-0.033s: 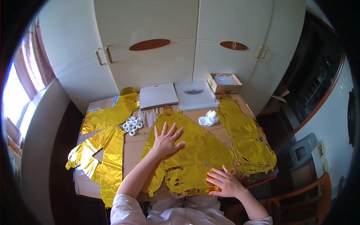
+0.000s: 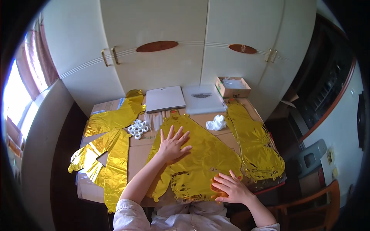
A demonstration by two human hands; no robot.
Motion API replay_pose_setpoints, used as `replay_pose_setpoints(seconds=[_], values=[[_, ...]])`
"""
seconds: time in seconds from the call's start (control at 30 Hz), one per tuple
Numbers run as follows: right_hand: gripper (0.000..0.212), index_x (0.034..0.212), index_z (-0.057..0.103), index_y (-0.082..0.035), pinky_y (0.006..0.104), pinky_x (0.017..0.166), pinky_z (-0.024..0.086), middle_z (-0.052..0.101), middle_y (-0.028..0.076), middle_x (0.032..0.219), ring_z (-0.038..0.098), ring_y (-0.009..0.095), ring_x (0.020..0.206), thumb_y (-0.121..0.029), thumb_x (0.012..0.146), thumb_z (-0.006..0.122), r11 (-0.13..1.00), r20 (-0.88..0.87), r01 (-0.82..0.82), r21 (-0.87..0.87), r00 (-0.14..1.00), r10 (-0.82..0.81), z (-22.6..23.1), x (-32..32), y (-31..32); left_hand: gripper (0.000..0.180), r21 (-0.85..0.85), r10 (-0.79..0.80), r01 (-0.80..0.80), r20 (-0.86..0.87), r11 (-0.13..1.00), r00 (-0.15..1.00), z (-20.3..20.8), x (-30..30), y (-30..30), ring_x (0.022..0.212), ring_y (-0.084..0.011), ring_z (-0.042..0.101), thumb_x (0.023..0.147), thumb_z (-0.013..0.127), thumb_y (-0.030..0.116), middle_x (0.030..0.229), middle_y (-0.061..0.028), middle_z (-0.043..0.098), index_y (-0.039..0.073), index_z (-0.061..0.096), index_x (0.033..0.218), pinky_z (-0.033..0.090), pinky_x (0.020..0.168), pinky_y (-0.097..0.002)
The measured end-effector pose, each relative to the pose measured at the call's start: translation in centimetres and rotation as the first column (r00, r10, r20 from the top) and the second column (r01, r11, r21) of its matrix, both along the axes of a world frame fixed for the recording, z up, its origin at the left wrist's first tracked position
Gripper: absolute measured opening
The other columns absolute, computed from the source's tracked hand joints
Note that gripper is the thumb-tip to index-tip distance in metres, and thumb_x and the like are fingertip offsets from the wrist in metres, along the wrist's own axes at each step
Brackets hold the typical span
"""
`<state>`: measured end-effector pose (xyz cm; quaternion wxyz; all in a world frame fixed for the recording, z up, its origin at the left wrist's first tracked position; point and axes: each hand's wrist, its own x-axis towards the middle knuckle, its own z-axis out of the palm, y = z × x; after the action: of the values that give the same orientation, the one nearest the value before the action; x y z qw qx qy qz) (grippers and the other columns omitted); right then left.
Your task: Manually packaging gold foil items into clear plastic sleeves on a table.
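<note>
A flat gold foil balloon (image 2: 208,154) lies in front of me on the cardboard. My left hand (image 2: 173,144) rests palm down on its middle, fingers spread. Near the balloon's lower right edge, my right hand (image 2: 230,188) lies with its fingers stretched out over the foil, and an orange reflection shows beside the fingertips. Neither hand holds anything. More flat gold foil is spread on both sides: a curved foil piece (image 2: 111,119) and an angular foil piece (image 2: 115,161) on the left, and a long foil piece (image 2: 254,142) on the right.
White rings (image 2: 138,129) sit in a pile beside clear tubes (image 2: 155,120). Behind them are a grey-white stack of sheets (image 2: 165,99), a clear plastic bag (image 2: 204,101) and a small box (image 2: 233,87). Crumpled white plastic (image 2: 216,123) lies at centre right. A wooden chair (image 2: 312,204) stands nearby.
The whole view has shifted very slightly. Both hands and the foil stay in the same places.
</note>
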<state>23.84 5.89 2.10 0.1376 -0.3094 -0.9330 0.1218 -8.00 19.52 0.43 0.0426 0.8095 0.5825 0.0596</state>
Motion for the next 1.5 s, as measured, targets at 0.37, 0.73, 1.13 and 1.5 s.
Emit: replay_pose_setpoints(seconds=[0.37,0.73,1.13,1.5], values=[[0.04,0.122,0.061,-0.012,0.0489,0.111,0.034,0.06,0.008,0.127,0.053,0.026,0.123,-0.035,0.09,0.062,0.936,-0.125,-0.328,0.124,0.931,0.343,6.5,-18.2,12.6,0.039,0.162,0.351,-0.401,0.268,0.902,0.897,0.7,-20.9,0.5,0.126,-0.0313,0.046,0.089,0.056,0.026,0.134,-0.0138,0.052,0.004,0.059,0.121,0.037,0.104,-0.0519],[0.032,0.11,0.063,-0.009,0.0407,0.084,0.054,0.066,0.012,0.112,0.065,0.029,0.098,-0.026,0.082,0.061,0.967,0.177,-0.216,0.137,0.966,0.19,-0.4,-42.8,26.7,0.073,0.222,0.538,-0.577,0.214,0.786,0.815,-2.4,-24.7,0.8,0.14,-0.0391,0.027,0.085,0.059,0.047,0.148,-0.0209,0.035,0.007,0.037,0.142,0.024,0.113,-0.0508],[0.014,0.09,0.069,-0.014,0.0441,0.075,0.054,0.07,0.012,0.09,0.068,0.032,0.085,-0.024,0.086,0.061,0.988,0.159,-0.126,0.087,0.981,0.111,-1.6,-47.2,29.8,0.048,0.264,0.428,-0.565,0.431,0.782,0.794,-2.0,-27.8,2.7,0.122,-0.0364,0.049,0.084,0.064,0.026,0.13,-0.0179,0.054,0.005,0.055,0.126,0.039,0.103,-0.0448],[0.011,0.082,0.068,-0.013,0.0427,0.069,0.052,0.069,0.01,0.081,0.067,0.031,0.079,-0.024,0.079,0.069,1.0,-0.066,0.012,-0.009,0.998,-0.013,-0.7,-47.1,29.7,0.019,0.186,0.308,-0.595,0.714,0.782,0.629,-2.4,-28.2,3.9,0.08,-0.034,0.066,0.084,0.065,0.02,0.085,-0.0162,0.069,0.004,0.071,0.092,0.052,0.072,-0.0394]])
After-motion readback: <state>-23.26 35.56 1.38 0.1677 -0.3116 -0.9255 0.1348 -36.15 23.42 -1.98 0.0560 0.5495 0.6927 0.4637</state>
